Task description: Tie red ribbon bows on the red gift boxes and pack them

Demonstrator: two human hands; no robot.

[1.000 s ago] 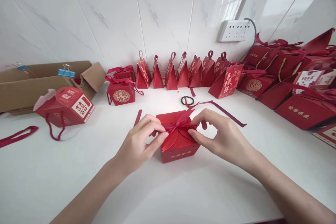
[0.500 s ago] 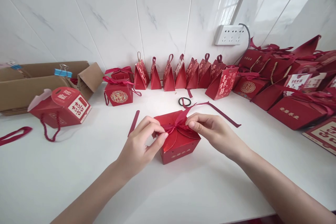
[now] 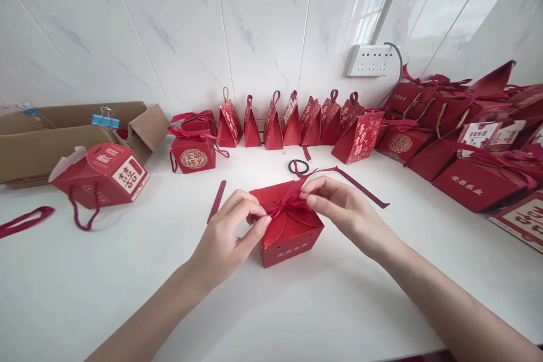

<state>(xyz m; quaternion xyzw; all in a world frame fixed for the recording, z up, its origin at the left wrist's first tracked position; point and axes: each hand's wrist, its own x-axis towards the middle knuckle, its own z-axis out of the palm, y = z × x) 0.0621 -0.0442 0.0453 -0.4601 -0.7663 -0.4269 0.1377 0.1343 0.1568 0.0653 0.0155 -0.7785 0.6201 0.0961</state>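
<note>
a: where's the red gift box (image 3: 292, 250)?
b: on the white tabletop (image 3: 271, 317), between the two hands, its lid crossed by a tied ribbon bow (image 3: 289, 199).
a: and the left hand (image 3: 227, 233)?
b: at the box's left edge, thumb and forefinger pinched together on the ribbon bow's left side.
a: the right hand (image 3: 350, 210)?
b: over the lid's right rear, fingers curled, thumb close to the forefinger, beside the bow; i can't tell whether it grips any ribbon.
a: behind the box?
b: a black ring (image 3: 290, 168).
</note>
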